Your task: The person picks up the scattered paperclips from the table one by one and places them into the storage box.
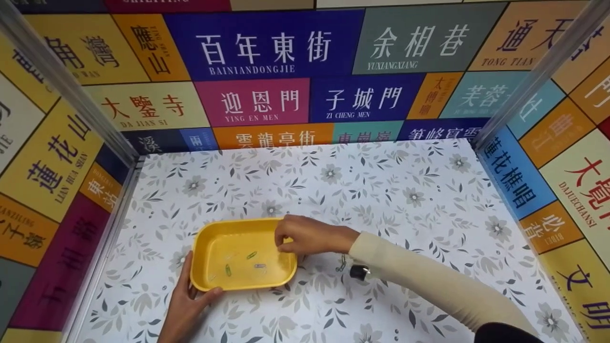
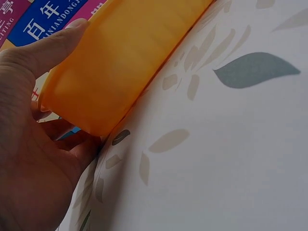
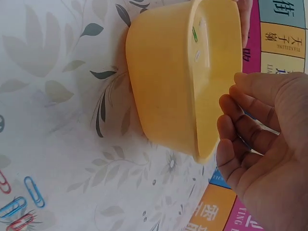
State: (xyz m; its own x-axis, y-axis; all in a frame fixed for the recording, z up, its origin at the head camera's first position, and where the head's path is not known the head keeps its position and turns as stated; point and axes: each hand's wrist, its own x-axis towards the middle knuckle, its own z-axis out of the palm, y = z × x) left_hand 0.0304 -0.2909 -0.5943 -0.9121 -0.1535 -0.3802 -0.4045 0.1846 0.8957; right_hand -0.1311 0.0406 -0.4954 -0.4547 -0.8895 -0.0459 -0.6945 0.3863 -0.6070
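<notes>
A yellow plastic tray (image 1: 198,238) stands on the patterned table with several small paper clips inside, among them a green paper clip (image 1: 228,270) and a purple paper clip (image 1: 259,266). My left hand (image 1: 187,295) grips the tray's near left corner, its thumb at the rim and fingers against the outer wall (image 2: 96,86). Over the tray's right end is my right hand (image 1: 307,236), fingers curled, thumb tip close to the index fingertip. In the right wrist view no thing shows between these fingertips (image 3: 236,91); whether a small one is hidden there I cannot tell.
Loose paper clips lie on the table right of the tray, including a blue paper clip (image 3: 33,191) and a red paper clip (image 3: 20,222); my right forearm partly covers that area in the head view. Panels with printed signs (image 1: 262,45) enclose the table's back and sides.
</notes>
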